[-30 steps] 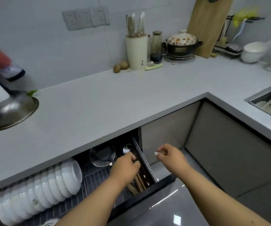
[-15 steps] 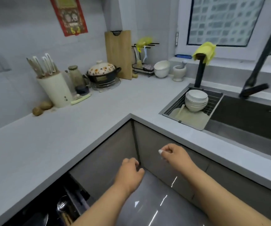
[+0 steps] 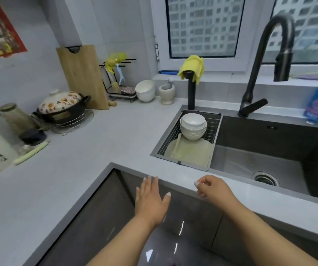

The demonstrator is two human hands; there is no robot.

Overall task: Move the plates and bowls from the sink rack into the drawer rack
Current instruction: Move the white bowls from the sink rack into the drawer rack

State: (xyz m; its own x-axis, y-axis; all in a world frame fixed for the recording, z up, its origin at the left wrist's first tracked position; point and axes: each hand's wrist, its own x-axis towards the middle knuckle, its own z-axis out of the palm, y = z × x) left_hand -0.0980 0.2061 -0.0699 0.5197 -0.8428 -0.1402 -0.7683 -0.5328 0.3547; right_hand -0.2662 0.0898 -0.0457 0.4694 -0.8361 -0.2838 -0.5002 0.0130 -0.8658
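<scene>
A stack of several white bowls (image 3: 193,125) stands at the back of the wire sink rack (image 3: 168,144), which sits in the left end of the sink. A pale green cloth (image 3: 191,153) lies on the rack in front of the bowls. My left hand (image 3: 150,198) is held flat with straight fingers, below the counter's front edge, touching nothing. My right hand (image 3: 212,189) hovers at the counter edge in front of the rack, fingers loosely curled, holding nothing. The drawer rack is out of view.
A dark faucet (image 3: 265,60) arches over the steel sink (image 3: 259,150). A black post with a yellow cloth (image 3: 192,66) stands behind the rack. White bowls (image 3: 145,91), a mortar (image 3: 166,94), a cutting board (image 3: 82,75) and a lidded pot (image 3: 61,106) line the back counter.
My view swung right from the open drawer to the sink. Both hands rose from the drawer toward the counter edge, and my left hand went from curled to flat.
</scene>
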